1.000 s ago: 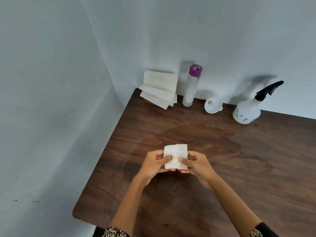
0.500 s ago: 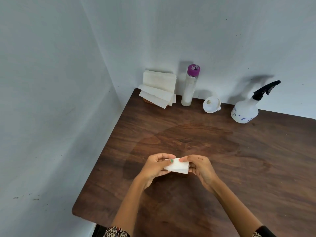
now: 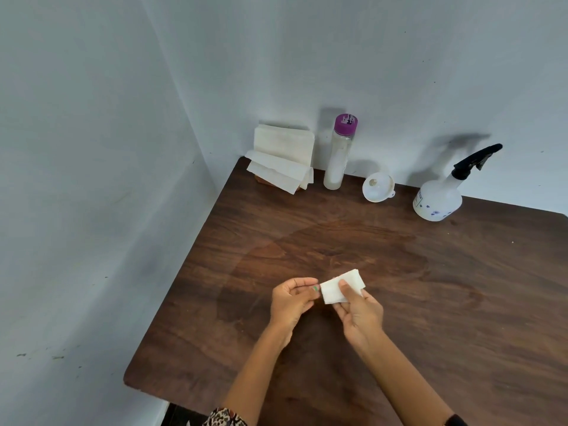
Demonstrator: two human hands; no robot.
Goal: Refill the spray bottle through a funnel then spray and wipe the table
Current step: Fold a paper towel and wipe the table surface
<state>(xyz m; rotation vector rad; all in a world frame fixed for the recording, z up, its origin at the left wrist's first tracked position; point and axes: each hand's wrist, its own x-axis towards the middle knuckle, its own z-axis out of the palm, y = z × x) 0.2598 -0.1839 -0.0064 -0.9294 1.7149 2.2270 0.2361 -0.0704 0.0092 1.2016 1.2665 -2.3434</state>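
Head view: a dark wooden table [image 3: 445,302] pushed into the corner of two pale walls.
Right hand [image 3: 358,313]: fingers closed round a small folded white tissue [image 3: 335,292], thumb pressed on top of it, held just above the table near the middle.
Left hand [image 3: 290,301]: fingers curled, fingertips right at the tissue's left edge; I cannot tell whether they grip it or only touch it.
Spray bottle [image 3: 438,198]: standing upright at the back of the table near the wall, black trigger head on, well apart from both hands.
Funnel [image 3: 378,186]: white, lying tipped on the table, between the spray bottle and the tall bottle.
Tall bottle [image 3: 338,158]: clear with a purple cap, upright against the back wall.
Tissue stack [image 3: 281,161]: in the far corner, just beside the tall bottle.
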